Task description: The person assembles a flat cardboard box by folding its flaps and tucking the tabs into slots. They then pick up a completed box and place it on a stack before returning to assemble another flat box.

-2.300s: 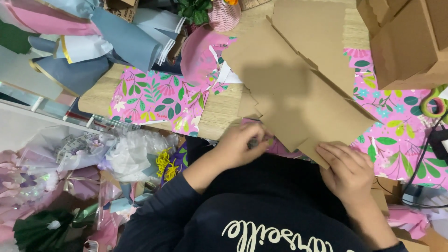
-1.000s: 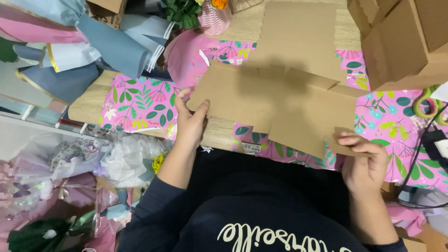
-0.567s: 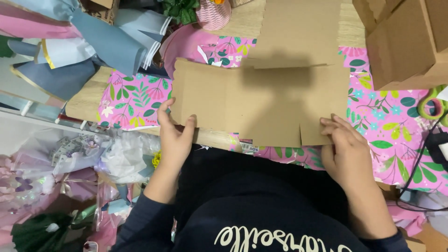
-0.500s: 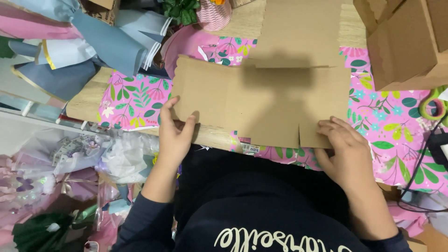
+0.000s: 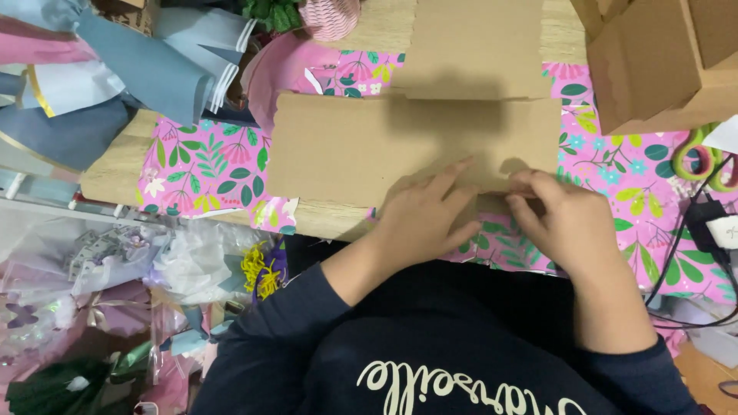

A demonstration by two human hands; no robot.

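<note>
Lying flat on the pink leaf-patterned worktop (image 5: 207,165), the brown die-cut cardboard box blank (image 5: 346,146) remains unfolded; left hand (image 5: 430,219) and right hand (image 5: 565,223) press open-fingered along its near edge, gripping nothing.

We've got a flat brown cardboard blank (image 5: 369,146), unfolded, lying on pink floral wrapping paper (image 5: 196,157) on the bench. Wide horizontal panel, with a narrower flap running up to the top edge. Near edge sits under both hands, left hand (image 5: 427,219) and right hand (image 5: 569,227).
</note>
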